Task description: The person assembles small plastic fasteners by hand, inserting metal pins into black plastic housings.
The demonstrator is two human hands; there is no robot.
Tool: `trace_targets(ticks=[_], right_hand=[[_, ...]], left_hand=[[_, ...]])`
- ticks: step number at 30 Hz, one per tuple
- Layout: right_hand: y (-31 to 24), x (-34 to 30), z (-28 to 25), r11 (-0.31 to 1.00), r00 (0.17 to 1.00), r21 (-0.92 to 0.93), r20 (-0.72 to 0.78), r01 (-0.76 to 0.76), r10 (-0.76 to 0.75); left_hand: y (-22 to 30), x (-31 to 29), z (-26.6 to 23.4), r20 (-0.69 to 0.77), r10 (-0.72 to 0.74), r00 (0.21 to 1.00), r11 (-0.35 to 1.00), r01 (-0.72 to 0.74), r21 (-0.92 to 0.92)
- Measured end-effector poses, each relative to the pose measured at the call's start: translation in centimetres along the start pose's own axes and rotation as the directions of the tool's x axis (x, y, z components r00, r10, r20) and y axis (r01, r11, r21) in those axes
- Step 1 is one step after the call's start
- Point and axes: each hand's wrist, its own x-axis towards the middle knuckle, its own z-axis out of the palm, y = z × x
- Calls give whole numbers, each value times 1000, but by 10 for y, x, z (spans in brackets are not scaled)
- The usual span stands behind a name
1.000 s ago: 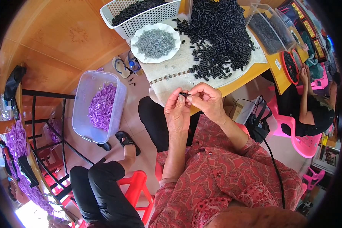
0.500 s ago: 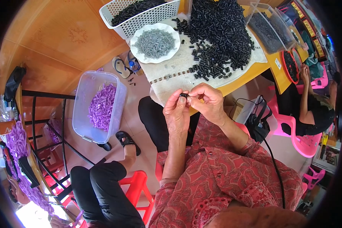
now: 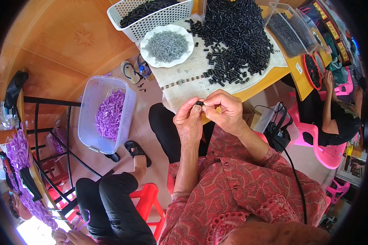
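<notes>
Between my two hands, just off the table's near edge, is a small black plastic piece (image 3: pixel 199 103). My left hand (image 3: pixel 189 119) pinches it between thumb and forefinger. The closed fingertips of my right hand (image 3: pixel 224 110) press at its right end; anything tiny they hold there is hidden. Beyond my hands lies a big heap of similar black pieces (image 3: pixel 237 45) on a pale cloth (image 3: pixel 180 92). A white scalloped plate (image 3: pixel 144 58) on the cloth's left part bears a pile of small clear-grey pieces (image 3: pixel 167 46).
A white perforated basket (image 3: pixel 163 17) of black pieces stands at the back left. Clear boxes (image 3: pixel 290 34) and a red-rimmed bowl (image 3: pixel 312 71) are at right. On the floor left sits a clear tub (image 3: pixel 129 110) with purple strips. Two other people sit nearby, left and right.
My hands stay together round the black piece, the left shifted slightly left. At lower left, another person's hands have come further into view with a purple strip.
</notes>
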Motion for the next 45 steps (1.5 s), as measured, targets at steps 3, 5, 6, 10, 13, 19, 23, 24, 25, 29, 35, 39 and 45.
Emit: trace_targets(ticks=[3, 5, 6, 10, 13, 19, 23, 24, 25, 29, 35, 39, 45], right_hand=[[1, -1, 1, 999, 999, 43, -26, -24, 25], [-1, 0, 1, 999, 999, 31, -34, -29, 30], [-1, 0, 2, 999, 999, 31, -34, -29, 31], [-3, -2, 5, 999, 998, 25, -48, -41, 42], [-6, -1, 7, 999, 998, 14, -51, -40, 41], [-12, -1, 4, 998, 998, 18, -7, -61, 61], [-20, 6, -3, 997, 993, -34, 96, -63, 66], [-19, 8, -6, 997, 993, -34, 96, -63, 66], [-17, 9, -10, 995, 988, -46, 122, -91, 96], [-18, 17, -16, 995, 985, -84, 158, -53, 66], [-17, 18, -20, 994, 977, -50, 186, -94, 102], [-18, 21, -20, 995, 977, -18, 187, -100, 102], [-16, 25, -22, 998, 954, -67, 299, 11, 10]], left_hand=[[1, -1, 5, -13, -27, 1000, 999, 27, -34], [1, -1, 6, -35, -59, 998, 995, 56, -81], [1, -1, 5, -37, -77, 996, 991, 72, -117], [1, -3, 7, -82, -102, 991, 983, 88, -163], [1, -3, 3, -53, -83, 995, 988, 76, -131], [2, -3, 7, -70, -50, 996, 998, 47, -40], [4, -2, 5, -54, -16, 998, 999, 14, -42], [3, -2, 4, -37, -8, 999, 999, 7, -41], [3, -2, 3, -21, 0, 1000, 999, 0, -41], [3, -1, 4, 3, -20, 1000, 997, 20, -78], [1, -1, -2, 13, -58, 998, 994, 59, -88], [4, 0, 1, 53, -82, 995, 994, 85, -74], [5, 1, 5, 65, -93, 994, 989, 99, -106]])
